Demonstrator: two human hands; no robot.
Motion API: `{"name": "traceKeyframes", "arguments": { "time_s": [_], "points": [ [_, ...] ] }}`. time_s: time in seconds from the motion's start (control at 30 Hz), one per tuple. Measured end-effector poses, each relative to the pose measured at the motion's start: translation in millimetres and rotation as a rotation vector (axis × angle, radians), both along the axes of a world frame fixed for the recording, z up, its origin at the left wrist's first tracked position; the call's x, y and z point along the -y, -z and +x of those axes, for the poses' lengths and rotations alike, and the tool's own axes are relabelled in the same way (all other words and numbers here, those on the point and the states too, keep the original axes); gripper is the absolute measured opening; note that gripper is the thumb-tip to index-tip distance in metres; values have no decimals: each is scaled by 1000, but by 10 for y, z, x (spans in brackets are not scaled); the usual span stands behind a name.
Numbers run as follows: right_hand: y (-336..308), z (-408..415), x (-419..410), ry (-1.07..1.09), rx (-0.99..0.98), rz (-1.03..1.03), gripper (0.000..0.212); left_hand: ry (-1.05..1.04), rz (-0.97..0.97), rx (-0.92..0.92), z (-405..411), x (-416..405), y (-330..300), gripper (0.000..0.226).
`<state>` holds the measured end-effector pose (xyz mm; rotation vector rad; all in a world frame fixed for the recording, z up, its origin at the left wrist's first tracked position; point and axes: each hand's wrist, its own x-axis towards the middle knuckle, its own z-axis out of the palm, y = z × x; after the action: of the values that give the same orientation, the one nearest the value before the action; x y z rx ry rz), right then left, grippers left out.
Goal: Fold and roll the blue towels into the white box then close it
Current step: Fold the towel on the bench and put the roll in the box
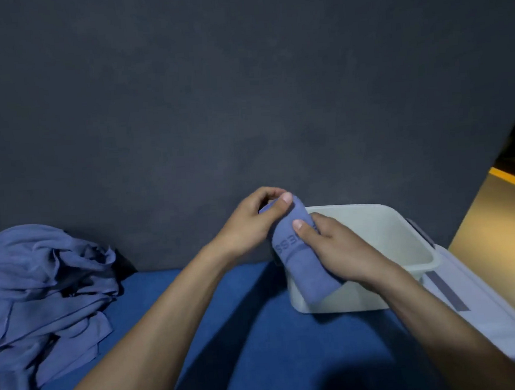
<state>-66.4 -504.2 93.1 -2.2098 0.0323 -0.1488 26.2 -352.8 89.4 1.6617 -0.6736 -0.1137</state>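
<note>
blue surface (253, 332); rolled blue towel (304, 270), lettered band, over white box (406, 245).

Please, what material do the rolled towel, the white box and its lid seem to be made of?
Rolled towel: soft woven cloth, matte blue, probably cotton or microfibre; it bends under both hands and has letters woven in a band.
White box: looks like moulded plastic, smooth and slightly glossy, with rounded corners and a thin rim.
Lid: likely the same pale plastic, with a darker grey strip; it lies beside the box.

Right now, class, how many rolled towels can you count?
1: the rolled towel held by both hands over the white box's near-left corner. The loose pile lies unrolled at left.
</note>
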Motion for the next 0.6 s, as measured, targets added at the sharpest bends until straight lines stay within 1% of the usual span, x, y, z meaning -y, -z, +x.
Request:
{"name": "traceKeyframes", "arguments": {
  "time_s": [0.07,0.17,0.27,0.37,0.4,0.5,0.6],
  "points": [
    [-74,64,199,-2,-35,123,33,42,-31,-59,113,104,-19,27],
    [-78,272,520,135,-146,259,39,-11,4,-28,263,243,67,22],
    [60,525,756,261,-318,349,43,-72,159,65,351,266,281,22],
    [303,693,825,296,-472,375,42,-105,360,211,358,217,479,24],
    [378,731,816,299,-512,378,42,-105,400,240,356,204,526,25],
    [579,818,759,297,-614,403,39,-114,393,232,352,181,604,26],
    [641,824,664,273,-696,522,28,-113,381,235,364,177,634,26]
  ]
}}
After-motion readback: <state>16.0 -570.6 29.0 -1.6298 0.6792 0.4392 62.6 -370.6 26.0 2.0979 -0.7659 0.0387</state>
